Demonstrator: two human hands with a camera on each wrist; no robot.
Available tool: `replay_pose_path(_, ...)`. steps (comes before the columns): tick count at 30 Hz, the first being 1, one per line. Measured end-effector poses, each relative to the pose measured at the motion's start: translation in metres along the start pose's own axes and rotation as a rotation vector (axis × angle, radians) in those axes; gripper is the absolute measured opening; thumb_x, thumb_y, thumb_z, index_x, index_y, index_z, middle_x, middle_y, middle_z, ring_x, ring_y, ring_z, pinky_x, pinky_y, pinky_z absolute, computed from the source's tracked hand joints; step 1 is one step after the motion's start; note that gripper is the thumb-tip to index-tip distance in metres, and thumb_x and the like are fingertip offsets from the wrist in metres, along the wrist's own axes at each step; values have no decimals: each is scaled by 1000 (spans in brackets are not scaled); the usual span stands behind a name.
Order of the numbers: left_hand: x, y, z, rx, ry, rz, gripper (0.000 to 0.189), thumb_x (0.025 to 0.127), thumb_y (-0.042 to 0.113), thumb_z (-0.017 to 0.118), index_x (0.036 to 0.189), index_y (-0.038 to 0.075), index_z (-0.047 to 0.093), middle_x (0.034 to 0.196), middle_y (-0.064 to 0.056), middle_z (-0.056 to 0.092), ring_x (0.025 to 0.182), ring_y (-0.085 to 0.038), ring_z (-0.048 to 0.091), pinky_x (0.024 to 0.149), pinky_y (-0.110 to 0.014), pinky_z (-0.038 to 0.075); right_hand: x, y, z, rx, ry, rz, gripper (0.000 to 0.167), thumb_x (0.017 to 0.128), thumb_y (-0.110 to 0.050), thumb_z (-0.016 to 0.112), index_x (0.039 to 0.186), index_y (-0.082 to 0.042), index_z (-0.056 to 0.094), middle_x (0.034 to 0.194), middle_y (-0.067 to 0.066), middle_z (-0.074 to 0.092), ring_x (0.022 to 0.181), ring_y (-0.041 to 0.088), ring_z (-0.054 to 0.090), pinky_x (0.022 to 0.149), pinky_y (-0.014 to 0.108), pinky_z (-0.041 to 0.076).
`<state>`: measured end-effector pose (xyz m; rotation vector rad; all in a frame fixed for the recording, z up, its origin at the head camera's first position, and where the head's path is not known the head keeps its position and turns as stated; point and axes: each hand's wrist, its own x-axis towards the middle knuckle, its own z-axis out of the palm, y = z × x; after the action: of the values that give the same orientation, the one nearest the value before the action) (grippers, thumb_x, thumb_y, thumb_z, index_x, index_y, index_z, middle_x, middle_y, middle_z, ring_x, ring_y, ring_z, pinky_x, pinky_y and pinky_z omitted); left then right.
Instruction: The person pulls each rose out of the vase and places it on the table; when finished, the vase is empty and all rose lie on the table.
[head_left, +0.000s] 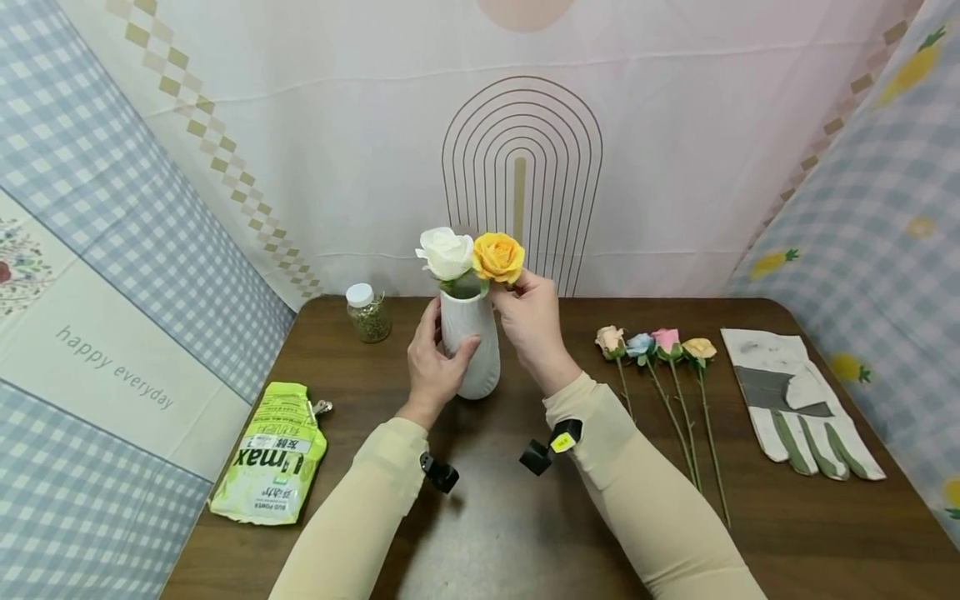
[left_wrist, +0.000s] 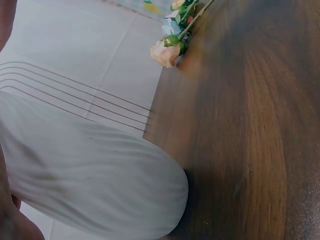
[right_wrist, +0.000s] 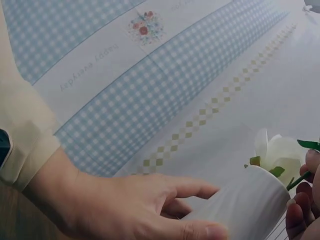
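A white ribbed vase (head_left: pixel 480 358) stands on the table, its side filling much of the left wrist view. My left hand (head_left: pixel 437 367) grips it, thumb across the front and fingers around the left side. A white rose (head_left: pixel 446 252) sits in the vase, its bloom above the rim. Beside it, a yellow rose (head_left: pixel 498 257) leans over the right of the mouth. My right hand (head_left: pixel 534 321) pinches its green stem (right_wrist: pixel 298 180) right at the rim. The lower part of that stem is hidden by the vase.
Right of the vase lie peach, blue, pink and yellow-orange roses (head_left: pixel 666 342). A work glove (head_left: pixel 795 400) is at far right. On the left are a white-lidded jar (head_left: pixel 368 315) and a green-and-white bag (head_left: pixel 273 454) with a clip. A printed cloth (head_left: pixel 375 150) hangs behind the table.
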<state>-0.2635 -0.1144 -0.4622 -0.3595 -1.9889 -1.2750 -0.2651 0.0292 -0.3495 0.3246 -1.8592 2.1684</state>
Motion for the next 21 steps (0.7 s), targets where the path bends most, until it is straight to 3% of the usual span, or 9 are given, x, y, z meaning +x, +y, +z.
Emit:
replay_pose_path(5,1,0,1,0,-6,4,82,82,58,67,142,7,43,126,-12,58,108,-25,61,85,-41,54,1,2,-3,-33,-8,-8,27,89,-11,70,111,5,69,88,3,67,73,8,53,61,23,48)
replay_pose_path(10,1,-1,1,6,3,4,83,81,59,67,141,6,44,127,-13,58,107,-25,61,85,-41,54,-5,-10,-4,-98,-43,-29,27,91,-8,66,113,6,66,87,9,65,69,10,51,58,22,46)
replay_pose_path(14,1,-1,1,14,5,1,83,81,59,67,141,7,44,127,-12,58,107,-24,61,85,-39,54,-9,-23,-3,-142,-60,-49,27,90,2,63,116,10,62,98,18,65,78,14,55,65,24,49)
replay_pose_path(18,1,-1,1,14,6,5,82,81,58,68,141,6,44,126,-13,58,106,-26,62,84,-40,54,-9,-24,-4,-155,-86,-28,33,89,5,63,122,8,59,115,21,63,96,16,58,80,28,52)
replay_pose_path(21,1,-1,1,8,9,7,83,81,57,68,141,6,44,126,-13,58,106,-26,62,83,-41,54,-7,-23,-5,-158,-90,-51,31,89,4,63,120,9,61,112,22,64,92,17,59,77,28,52)
